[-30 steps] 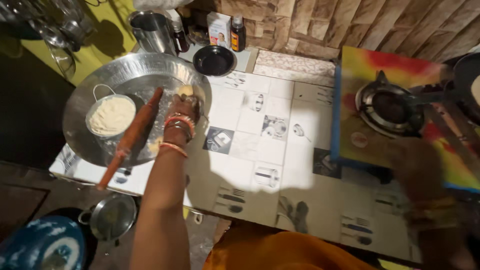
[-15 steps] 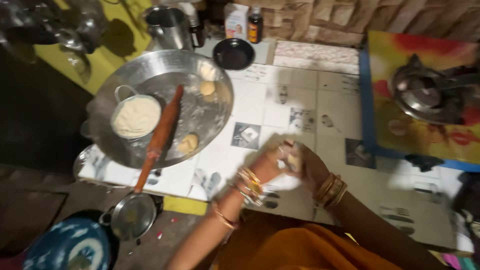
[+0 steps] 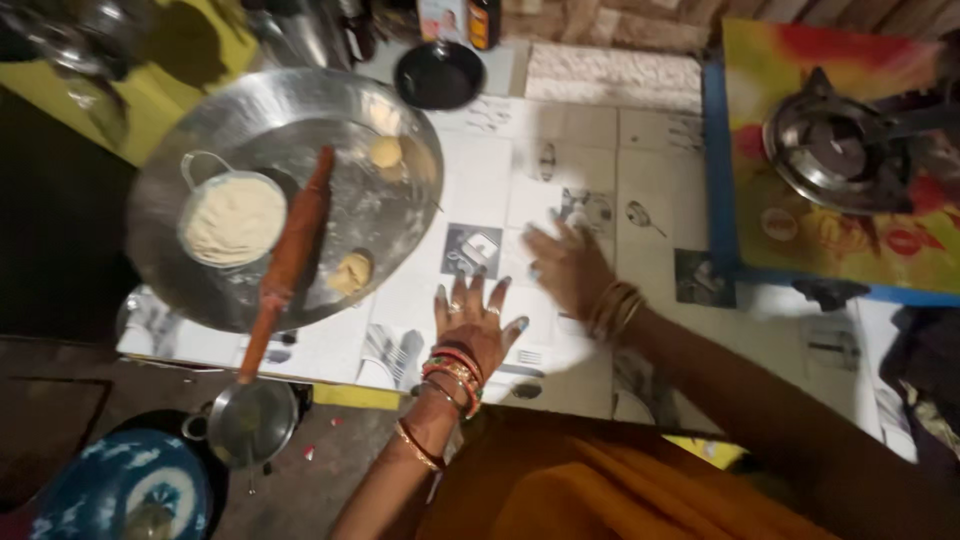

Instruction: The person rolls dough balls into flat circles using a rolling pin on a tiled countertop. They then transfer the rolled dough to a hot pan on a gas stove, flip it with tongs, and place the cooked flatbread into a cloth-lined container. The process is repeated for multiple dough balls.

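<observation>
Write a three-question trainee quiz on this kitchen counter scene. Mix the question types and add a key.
1. True or false: the left hand grips the rolling pin.
2. What does the small bowl inside the big metal tray hold? A water, B white flour, C oil.
3. Fill in: the right hand rests on the ___ counter.

Key: 1 false, both hands lie open on the counter; 2 B; 3 tiled.

A low counter topped with pale square tiles bearing small printed pictures (image 3: 520, 190) carries everything. On its left end sits a wide round steel tray (image 3: 200, 135), overhanging the front edge. A small black round pan (image 3: 438, 76) rests at the back edge. On the right stands a blue-edged board with a red and yellow cover (image 3: 850, 255), holding a steel gas burner (image 3: 830, 160)
</observation>
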